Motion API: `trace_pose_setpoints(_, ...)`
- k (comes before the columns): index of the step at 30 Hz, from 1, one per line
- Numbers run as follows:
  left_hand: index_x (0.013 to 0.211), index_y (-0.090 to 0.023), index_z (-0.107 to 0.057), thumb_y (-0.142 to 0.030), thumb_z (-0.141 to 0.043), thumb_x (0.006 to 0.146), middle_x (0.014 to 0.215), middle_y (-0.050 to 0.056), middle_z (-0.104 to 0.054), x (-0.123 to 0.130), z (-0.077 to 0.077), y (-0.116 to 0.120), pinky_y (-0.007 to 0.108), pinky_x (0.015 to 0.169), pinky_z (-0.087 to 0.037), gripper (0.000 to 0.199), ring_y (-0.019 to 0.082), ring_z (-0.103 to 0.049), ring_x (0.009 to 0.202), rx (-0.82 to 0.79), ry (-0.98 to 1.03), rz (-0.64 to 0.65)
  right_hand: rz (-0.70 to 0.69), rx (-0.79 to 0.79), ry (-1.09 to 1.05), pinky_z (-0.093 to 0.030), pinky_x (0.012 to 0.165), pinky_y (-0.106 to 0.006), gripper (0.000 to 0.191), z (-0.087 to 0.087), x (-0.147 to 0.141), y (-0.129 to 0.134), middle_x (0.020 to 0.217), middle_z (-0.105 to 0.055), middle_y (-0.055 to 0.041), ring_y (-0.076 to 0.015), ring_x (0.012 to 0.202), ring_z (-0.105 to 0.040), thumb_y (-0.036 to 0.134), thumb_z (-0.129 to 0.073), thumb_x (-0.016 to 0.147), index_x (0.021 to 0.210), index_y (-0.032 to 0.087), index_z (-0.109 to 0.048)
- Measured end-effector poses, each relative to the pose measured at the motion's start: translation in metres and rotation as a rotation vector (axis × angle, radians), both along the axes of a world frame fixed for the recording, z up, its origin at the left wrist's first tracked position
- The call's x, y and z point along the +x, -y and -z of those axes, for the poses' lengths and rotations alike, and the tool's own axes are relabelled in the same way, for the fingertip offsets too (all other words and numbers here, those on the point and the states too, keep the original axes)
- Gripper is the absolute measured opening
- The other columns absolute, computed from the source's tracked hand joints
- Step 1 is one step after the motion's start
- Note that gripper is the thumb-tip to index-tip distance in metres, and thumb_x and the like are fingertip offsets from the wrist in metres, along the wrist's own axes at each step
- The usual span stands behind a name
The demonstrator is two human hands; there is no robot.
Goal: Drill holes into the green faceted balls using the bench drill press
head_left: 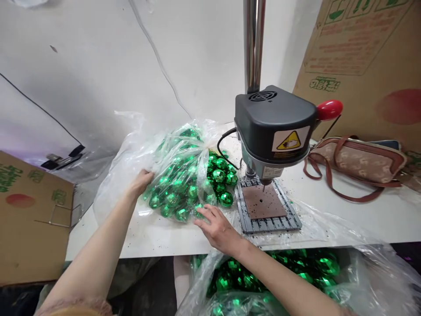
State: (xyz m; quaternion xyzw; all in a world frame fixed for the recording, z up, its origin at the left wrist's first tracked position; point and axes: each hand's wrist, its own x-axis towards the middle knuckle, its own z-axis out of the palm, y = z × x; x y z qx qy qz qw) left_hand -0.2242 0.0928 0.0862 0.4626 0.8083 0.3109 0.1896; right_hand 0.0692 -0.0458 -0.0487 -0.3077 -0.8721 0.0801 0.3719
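A clear plastic bag (pixel 205 169) full of shiny green faceted balls (pixel 171 197) lies on the white table, and more green balls show uncovered at its right side. My left hand (pixel 144 181) is closed on the bag's left side, its fingertips partly hidden by the plastic. At the bag's front right, my right hand (pixel 215 226) has its fingers apart beside a green ball, with nothing gripped in them. Right of the bag stands a black drill press (pixel 276 123), its bit above a brown board (pixel 265 202) with a dark hole.
Below the table's front edge (pixel 154 250) is an open plastic-lined container of green balls (pixel 230 278). A handbag (pixel 365 160) with a brown strap lies at the right. Cardboard boxes stand at the left (pixel 29 219) and right (pixel 355 66). Dark crumbs surround the drill base (pixel 271 226).
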Motion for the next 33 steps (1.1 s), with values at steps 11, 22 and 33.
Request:
trace_pose_setpoints(11, 0.139, -0.028, -0.058, -0.017, -0.048, 0.097, 0.126, 0.007, -0.071, 0.113, 0.049, 0.144, 0.051, 0.122, -0.036, 0.045, 0.028, -0.05, 0.142, 0.538, -1.001, 0.882, 0.097, -0.339, -0.197, -0.048, 0.116, -0.051, 0.049, 0.008, -0.013, 0.017, 0.154, -0.045, -0.0156, -0.0273, 0.144, -0.044, 0.02, -0.047, 0.093, 0.142, 0.021, -0.053)
trace_pose_setpoints(22, 0.092, -0.019, -0.069, -0.033, -0.057, 0.1, 0.089, 0.007, -0.068, 0.15, 0.088, 0.146, 0.052, 0.102, -0.043, 0.021, 0.025, -0.066, 0.088, 0.241, -1.178, 0.816, -0.267, -0.424, 0.009, -0.045, 0.118, -0.049, 0.027, -0.002, 0.059, 0.04, 0.144, -0.058, -0.009, -0.0267, 0.141, -0.046, 0.024, -0.05, 0.095, 0.114, 0.024, -0.07)
trace_pose_setpoints(33, 0.094, -0.02, -0.067, -0.03, -0.057, 0.1, 0.092, 0.008, -0.069, 0.238, 0.079, 0.169, 0.041, 0.089, -0.044, 0.016, 0.025, -0.064, 0.092, 0.286, -0.855, 1.018, -0.347, -0.666, 0.215, -0.054, 0.082, -0.023, 0.027, -0.004, 0.189, 0.099, 0.098, -0.076, -0.0005, -0.0115, 0.092, -0.07, 0.033, -0.047, 0.099, 0.109, 0.027, -0.072)
